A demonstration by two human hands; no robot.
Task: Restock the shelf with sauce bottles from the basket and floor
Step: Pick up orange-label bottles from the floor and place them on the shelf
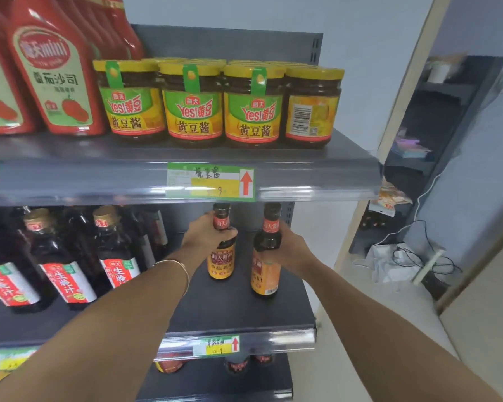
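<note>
Left bottle (220, 264) and right bottle (265, 274), both dark glass with orange labels and red neck bands, stood upright and near each other on the dark grey shelf (230, 311). The left hand (208, 232) and right hand (291, 249) gripped their shoulders.

Two orange-labelled sauce bottles (221, 256), four yellow-lidded jars (193, 111) in front — seemingly more behind — three red-labelled dark bottles (67, 274).

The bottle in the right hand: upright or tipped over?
Upright: the bottle has cap up, base down; the right hand grips its shoulder.
</note>
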